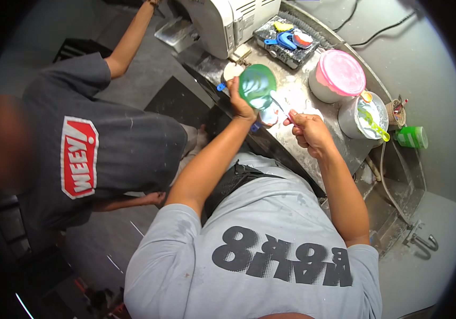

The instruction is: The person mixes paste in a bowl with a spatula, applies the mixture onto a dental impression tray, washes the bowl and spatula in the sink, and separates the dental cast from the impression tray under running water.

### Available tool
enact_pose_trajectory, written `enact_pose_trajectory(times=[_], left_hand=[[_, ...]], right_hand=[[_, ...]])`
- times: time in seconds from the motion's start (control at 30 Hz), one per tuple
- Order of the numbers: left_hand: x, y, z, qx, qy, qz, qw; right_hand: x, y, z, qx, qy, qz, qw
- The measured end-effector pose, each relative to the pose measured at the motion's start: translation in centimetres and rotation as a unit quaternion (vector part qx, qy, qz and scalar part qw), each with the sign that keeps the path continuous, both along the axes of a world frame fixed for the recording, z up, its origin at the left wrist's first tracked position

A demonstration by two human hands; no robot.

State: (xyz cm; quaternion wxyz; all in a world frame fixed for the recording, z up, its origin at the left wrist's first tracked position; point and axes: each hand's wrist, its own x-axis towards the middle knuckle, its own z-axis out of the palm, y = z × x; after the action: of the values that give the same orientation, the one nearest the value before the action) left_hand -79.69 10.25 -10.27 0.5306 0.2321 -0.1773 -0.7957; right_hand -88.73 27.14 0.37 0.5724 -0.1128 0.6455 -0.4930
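Observation:
In my left hand (239, 101) is a green mixing bowl (258, 80), its rounded side held from the left. White streaks show on the green surface. A spatula (280, 105) is gripped in my right hand (311, 133), its pale blade reaching to the bowl's lower right edge. My right fingers are closed round its handle. Below the bowl, partly hidden by my left wrist, lies a small whitish and reddish piece (268, 115) with a blue part beside it. Another whitish round piece (233, 70) with a blue tab sits left of the bowl.
A pink-lidded tub (343, 72) and an open white tub (351, 119) with a green scoop (375, 125) stand right. Blue trays (286, 40) lie on a box-shaped device (295, 57). A beige machine (220, 24) stands behind. Another person (127, 143) is at left; a sink tap (424, 242) at right.

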Motion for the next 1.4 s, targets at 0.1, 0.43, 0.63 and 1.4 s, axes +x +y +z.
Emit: enact_pose_trajectory(times=[0.1, 0.43, 0.63, 1.4], left_hand=[[3.8, -1.4, -4.7, -0.003, -0.019, 0.014, 1.000], [10.7, -0.9, -8.7, 0.019, -0.102, 0.098, 0.990], [11.2, -0.6, -8.6, 0.023, -0.112, 0.099, 0.989], [9.7, -0.9, -7.1, 0.073, -0.102, 0.092, 0.988]], right_hand=[[-0.5, 0.0, -5.2, 0.040, 0.176, 0.026, 0.983], [3.4, -0.3, -11.9, 0.012, 0.650, 0.130, 0.749], [2.7, -0.1, -13.0, -0.073, 0.695, 0.115, 0.706], [0.2, 1.2, -13.6, -0.125, 0.679, 0.152, 0.707]])
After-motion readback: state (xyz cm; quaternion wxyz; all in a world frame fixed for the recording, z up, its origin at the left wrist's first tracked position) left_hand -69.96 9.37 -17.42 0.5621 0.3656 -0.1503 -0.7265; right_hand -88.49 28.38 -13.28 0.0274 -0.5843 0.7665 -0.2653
